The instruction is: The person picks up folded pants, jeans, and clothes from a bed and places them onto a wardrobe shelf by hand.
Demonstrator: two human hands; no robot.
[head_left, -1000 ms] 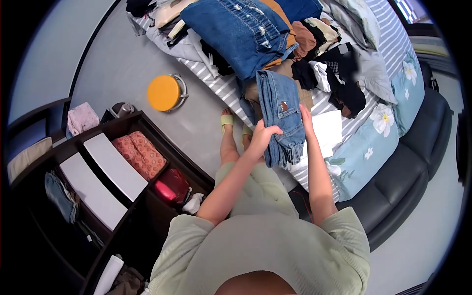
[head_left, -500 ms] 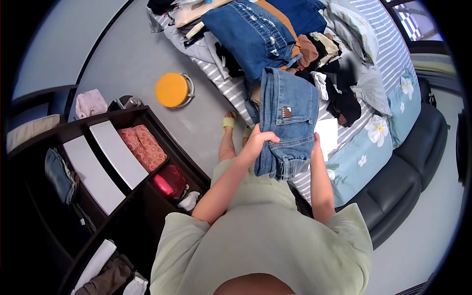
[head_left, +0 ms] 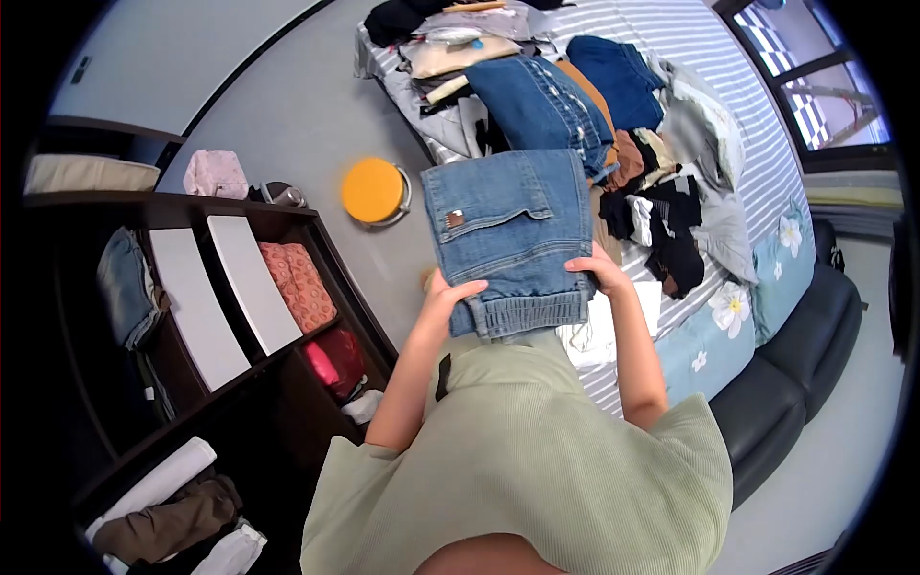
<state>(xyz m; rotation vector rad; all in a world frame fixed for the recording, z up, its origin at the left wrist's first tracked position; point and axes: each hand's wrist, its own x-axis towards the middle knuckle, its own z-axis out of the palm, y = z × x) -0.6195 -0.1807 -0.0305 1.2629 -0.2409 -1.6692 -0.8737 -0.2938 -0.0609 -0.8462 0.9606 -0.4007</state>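
Note:
A pair of folded blue jeans (head_left: 513, 225) is held up in front of my body, with a back pocket, a small brown patch and a gathered waistband showing. My left hand (head_left: 448, 303) grips the lower left edge, its thumb on top and the other fingers underneath, out of sight. At the right edge, my right hand (head_left: 604, 272) pinches the denim the same way. Beyond the jeans, a larger pair of blue jeans (head_left: 537, 101) lies on the striped bed (head_left: 714, 38). A white cloth (head_left: 628, 311) rests on the bed just past my right hand.
Left stands a dark open wardrobe (head_left: 345, 273) holding folded clothes, white panels and an orange patterned bundle (head_left: 295, 278). A yellow stool (head_left: 373, 191) is on the grey floor. Dark clothes (head_left: 673, 206) and a flowered blue pillow (head_left: 704, 340) lie on the bed, beside a black sofa (head_left: 815, 355).
The folded jeans have swung left and turned, so their pocket side lies broader and flatter to me. Both hands still grip the edges. My view has shifted, showing more of the bed's far end.

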